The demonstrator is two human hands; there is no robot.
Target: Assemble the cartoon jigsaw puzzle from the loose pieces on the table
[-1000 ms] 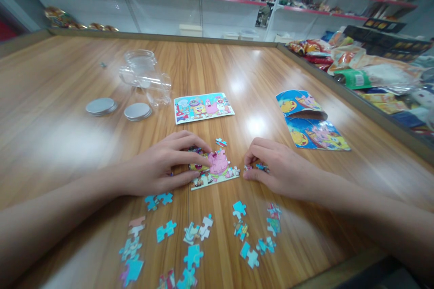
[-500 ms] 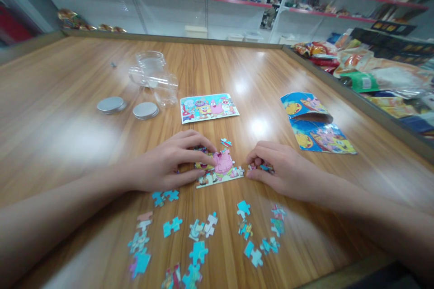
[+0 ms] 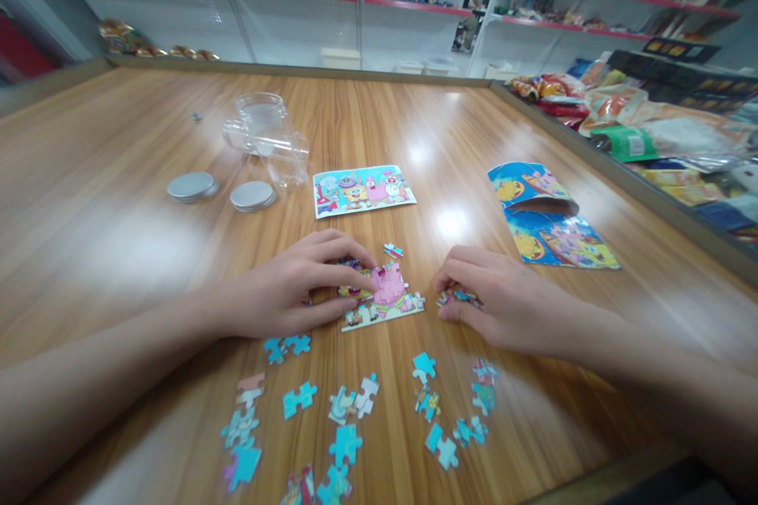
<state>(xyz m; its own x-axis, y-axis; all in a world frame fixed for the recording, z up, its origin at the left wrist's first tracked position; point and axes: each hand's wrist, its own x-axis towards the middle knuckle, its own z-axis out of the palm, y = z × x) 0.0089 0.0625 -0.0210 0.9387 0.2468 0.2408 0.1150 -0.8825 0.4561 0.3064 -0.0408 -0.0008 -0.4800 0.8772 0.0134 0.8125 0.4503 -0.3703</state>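
My left hand (image 3: 296, 284) lies over the left part of a partly joined jigsaw puzzle (image 3: 388, 292), its fingers stretched out and apart, fingertips on the pieces. The joined part shows a pink figure and a pale lower edge. To its right, my right hand (image 3: 491, 292) curls around several puzzle pieces (image 3: 460, 297), thumb and fingers bent about them. How firmly it grips them is partly hidden. One loose puzzle piece (image 3: 392, 251) lies just above the joined part. Nearer to me are scattered blue puzzle pieces (image 3: 345, 443), several in small groups.
Behind the puzzle lies a picture card (image 3: 364, 191). A blue printed pouch (image 3: 560, 233) rests to the right. At the back left are clear plastic jars (image 3: 266, 134) and silver lids (image 3: 253, 195). Packaged goods (image 3: 639, 126) line the right side; a person stands far off by the shelves.
My right hand has shifted slightly right, away from the joined puzzle's edge, and its thumb and forefinger have parted a little. My left hand stays on the puzzle. The view has moved slightly.
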